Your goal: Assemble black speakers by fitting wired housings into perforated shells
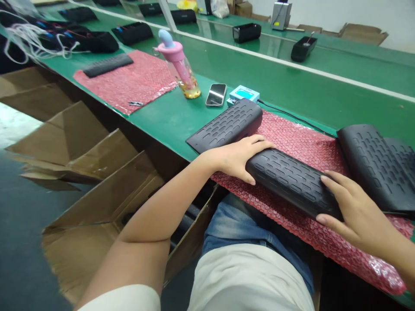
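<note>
A long black speaker shell with slotted grille holes lies across the pink bubble wrap at the bench edge. My left hand grips its left end, thumb on the near side and fingers over the top. At the other end, my right hand is closed around the shell the same way. Just beyond my left hand rests another black shell panel, partly on the wrap. More black shell panels sit to the right of my right hand.
Behind the panels are a light-blue device with a cable, a phone and a pink-lidded bottle. Farther left, a black panel lies on more bubble wrap. Open cardboard boxes stand below the bench. Black speaker bodies stand across it.
</note>
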Demonstrator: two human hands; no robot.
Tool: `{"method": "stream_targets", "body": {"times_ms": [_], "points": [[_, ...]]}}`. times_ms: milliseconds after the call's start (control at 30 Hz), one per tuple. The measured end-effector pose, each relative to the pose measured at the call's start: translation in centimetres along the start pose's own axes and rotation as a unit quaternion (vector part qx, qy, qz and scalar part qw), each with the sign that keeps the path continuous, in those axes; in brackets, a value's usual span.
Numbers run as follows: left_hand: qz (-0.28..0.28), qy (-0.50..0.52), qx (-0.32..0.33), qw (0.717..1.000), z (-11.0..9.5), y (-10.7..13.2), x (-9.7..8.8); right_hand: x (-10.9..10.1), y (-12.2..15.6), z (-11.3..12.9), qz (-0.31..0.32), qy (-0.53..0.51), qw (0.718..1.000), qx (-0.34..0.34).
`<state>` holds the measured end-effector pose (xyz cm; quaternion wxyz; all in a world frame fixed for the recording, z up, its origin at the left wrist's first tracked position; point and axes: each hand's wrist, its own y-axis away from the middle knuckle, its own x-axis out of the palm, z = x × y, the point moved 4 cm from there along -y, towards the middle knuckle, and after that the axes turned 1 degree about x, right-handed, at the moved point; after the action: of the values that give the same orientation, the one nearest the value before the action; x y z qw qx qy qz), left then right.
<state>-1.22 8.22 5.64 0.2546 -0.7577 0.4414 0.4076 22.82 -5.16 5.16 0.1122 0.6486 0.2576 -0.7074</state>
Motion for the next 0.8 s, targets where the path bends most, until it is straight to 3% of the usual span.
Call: {"method": "stream_targets", "body": {"times_ms": [67,133,267,333,400,500,567,633,800], "points": [[0.005,-0.003,-0.003,1.000,0.0,-0.3,-0.1,-1.0,-0.5,-0.5,0.035,-0.028,0.999,0.000],[0.019,-0.010,-0.008,1.000,0.0,-0.5,-0.1,-3.4,-1.6,-0.9,0.037,-0.046,0.998,0.004],[0.033,-0.019,-0.023,0.999,0.0,-0.6,-0.2,-9.9,-4.7,-0.4,-0.105,-0.008,0.993,0.050],[0.036,-0.018,-0.032,0.999,0.1,-0.4,-0.2,-10.8,-5.9,0.5,-0.192,-0.017,0.981,0.038],[0.037,-0.017,-0.040,0.998,0.3,-0.3,-0.1,-8.8,-6.8,1.2,-0.205,-0.014,0.978,0.044],[0.031,-0.014,-0.040,0.999,0.5,-0.2,0.2,-3.0,-7.8,2.3,-0.079,-0.007,0.996,-0.028],[0.020,-0.008,-0.033,0.999,0.5,-0.2,0.2,-0.6,-7.9,2.1,-0.034,-0.020,0.999,-0.017],[0.011,-0.004,-0.027,1.000,0.4,-0.4,0.2,0.1,-8.1,1.8,0.016,-0.056,0.998,-0.007],[0.002,-0.009,-0.021,1.000,-0.3,-0.4,0.1,-1.0,-8.9,2.7,0.097,-0.059,0.993,0.036]]}}
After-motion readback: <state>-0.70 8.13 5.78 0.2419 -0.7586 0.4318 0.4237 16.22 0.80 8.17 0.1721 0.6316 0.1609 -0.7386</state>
